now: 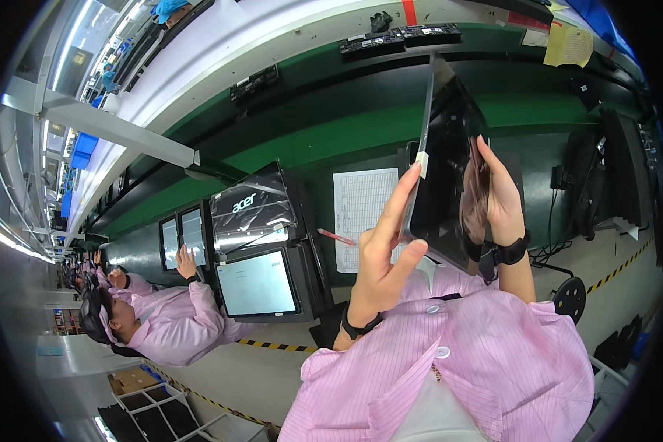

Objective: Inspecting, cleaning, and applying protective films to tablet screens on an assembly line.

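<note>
Up in front of me I hold a dark, glossy flat tablet [449,169], tilted nearly edge-on, with reflections on its face. My left hand [383,258] grips its left edge, thumb near the lower corner. One left fingertip touches a small pale tab [422,163] on that edge. My right hand [504,195] supports the opposite edge, its fingers along the side and back. Behind the tablet, a printed sheet of paper [361,188] lies on the bench, partly covered by it and my left hand. A red pen [336,236] rests across the sheet's left edge.
Left of the sheet lie a lit tablet [258,286] and a film-wrapped dark panel [252,210]. Farther left, a co-worker in pink [173,320] reaches toward lit screens [182,237]. Black battery-like packs [372,46] sit on the shelf. Cables [556,221] and dark panels [626,169] are at right.
</note>
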`<state>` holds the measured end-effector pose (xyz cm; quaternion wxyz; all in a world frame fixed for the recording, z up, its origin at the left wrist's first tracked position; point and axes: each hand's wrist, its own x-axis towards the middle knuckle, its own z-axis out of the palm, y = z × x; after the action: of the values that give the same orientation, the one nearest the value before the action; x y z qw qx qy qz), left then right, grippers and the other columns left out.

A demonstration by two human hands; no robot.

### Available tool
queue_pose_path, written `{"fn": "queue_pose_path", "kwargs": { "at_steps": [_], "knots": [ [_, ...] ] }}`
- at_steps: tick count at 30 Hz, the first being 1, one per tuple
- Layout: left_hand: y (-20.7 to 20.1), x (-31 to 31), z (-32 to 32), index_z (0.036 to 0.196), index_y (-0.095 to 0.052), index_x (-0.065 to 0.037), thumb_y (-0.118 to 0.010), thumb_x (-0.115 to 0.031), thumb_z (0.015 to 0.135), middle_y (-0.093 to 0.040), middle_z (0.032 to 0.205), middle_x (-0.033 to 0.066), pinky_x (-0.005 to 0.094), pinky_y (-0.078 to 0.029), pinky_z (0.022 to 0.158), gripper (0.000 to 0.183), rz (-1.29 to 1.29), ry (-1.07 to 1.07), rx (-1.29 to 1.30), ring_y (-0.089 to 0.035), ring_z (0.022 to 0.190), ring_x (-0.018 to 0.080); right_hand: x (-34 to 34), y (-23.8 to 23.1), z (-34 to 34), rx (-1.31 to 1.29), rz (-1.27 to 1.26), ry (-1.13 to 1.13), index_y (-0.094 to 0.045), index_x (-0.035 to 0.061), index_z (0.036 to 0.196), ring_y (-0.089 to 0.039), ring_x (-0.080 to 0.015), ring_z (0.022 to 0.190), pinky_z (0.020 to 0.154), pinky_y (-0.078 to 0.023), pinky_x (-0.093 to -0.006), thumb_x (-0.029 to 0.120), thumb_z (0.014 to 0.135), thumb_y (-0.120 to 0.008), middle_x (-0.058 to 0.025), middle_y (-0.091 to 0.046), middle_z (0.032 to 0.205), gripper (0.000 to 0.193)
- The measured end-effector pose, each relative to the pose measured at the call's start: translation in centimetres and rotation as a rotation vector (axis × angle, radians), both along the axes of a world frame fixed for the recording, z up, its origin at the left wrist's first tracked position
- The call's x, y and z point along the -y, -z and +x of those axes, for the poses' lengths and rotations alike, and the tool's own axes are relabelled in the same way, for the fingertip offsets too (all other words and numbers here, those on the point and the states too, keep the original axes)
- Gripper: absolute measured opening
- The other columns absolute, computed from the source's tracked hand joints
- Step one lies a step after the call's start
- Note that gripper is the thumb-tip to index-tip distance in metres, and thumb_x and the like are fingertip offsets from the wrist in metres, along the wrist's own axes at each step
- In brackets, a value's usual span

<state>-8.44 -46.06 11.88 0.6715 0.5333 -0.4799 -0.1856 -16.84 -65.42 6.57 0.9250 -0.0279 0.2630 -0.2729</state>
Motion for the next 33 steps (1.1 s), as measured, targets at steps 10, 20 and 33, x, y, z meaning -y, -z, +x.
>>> {"fn": "queue_pose_path", "kwargs": {
  "at_steps": [10, 20, 33],
  "knots": [
    [0.8, -1.9, 0.3, 0.134, -0.029, 0.009, -0.067, -0.006, 0.074, -0.032, 0.141, 0.0207, 0.0358, -0.029, 0.106, 0.073, -0.029, 0.211, -0.287, -0.034, 0.130, 0.0269, 0.1, -0.1, -1.1, 0.117, -0.107, -0.053, -0.063, 0.0023, 0.093, -0.065, -0.0102, 0.081, 0.069, -0.053, -0.0219, 0.008, 0.088, -0.058, -0.0061, -0.067, 0.090, 0.009],
    [2.0, -3.1, -0.3, 0.136, -0.026, 0.008, -0.075, 0.002, 0.065, -0.030, 0.143, 0.0191, 0.0356, -0.028, 0.106, 0.086, 0.032, 0.158, -0.251, -0.035, 0.130, 0.0257, -0.3, -0.9, -1.8, 0.005, -0.249, -0.125, -0.056, 0.0013, 0.106, -0.061, -0.0172, 0.092, 0.082, -0.050, -0.0320, 0.016, 0.088, -0.060, -0.0083, -0.063, 0.104, 0.023],
    [0.8, -2.5, -0.9, 0.138, -0.022, 0.007, -0.069, -0.003, 0.074, -0.038, 0.137, 0.0184, 0.0327, -0.028, 0.103, 0.081, 0.011, 0.190, -0.224, -0.041, 0.124, 0.0231, -0.1, 0.0, -2.3, -0.004, -0.170, -0.159, -0.058, 0.0004, 0.104, -0.061, -0.0176, 0.092, 0.083, -0.049, -0.0325, 0.015, 0.088, -0.060, -0.0084, -0.063, 0.103, 0.022]
  ]
}}
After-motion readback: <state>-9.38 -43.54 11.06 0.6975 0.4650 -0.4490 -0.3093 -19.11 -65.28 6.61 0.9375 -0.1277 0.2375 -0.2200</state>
